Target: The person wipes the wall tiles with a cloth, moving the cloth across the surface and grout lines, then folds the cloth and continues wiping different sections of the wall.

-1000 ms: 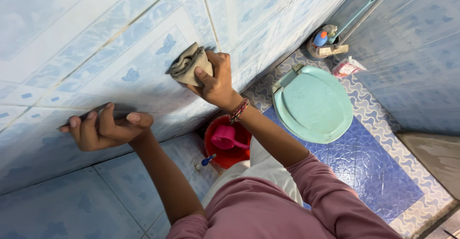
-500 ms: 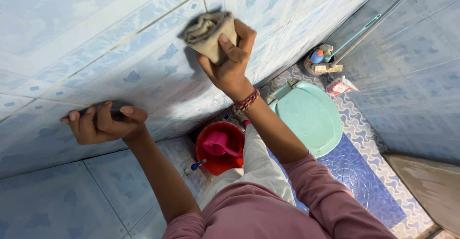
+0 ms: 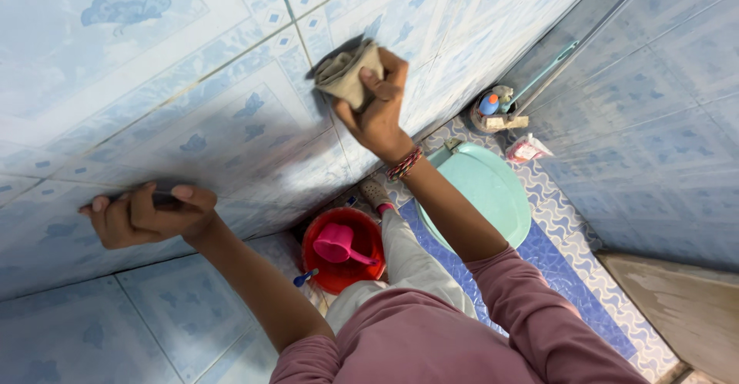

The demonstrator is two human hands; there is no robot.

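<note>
A cloth [image 3: 348, 72] is clamped in the right hand [image 3: 379, 107] and pressed to the tiled wall [image 3: 192, 115]; the left hand [image 3: 146, 215] is curled against it, well apart.

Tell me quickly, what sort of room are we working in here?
Most likely a small bathroom or wash room. Blue patterned tiles cover the walls, a red bucket with a pink scoop sits on the floor, and the right hand presses a cloth to the wall.
</note>
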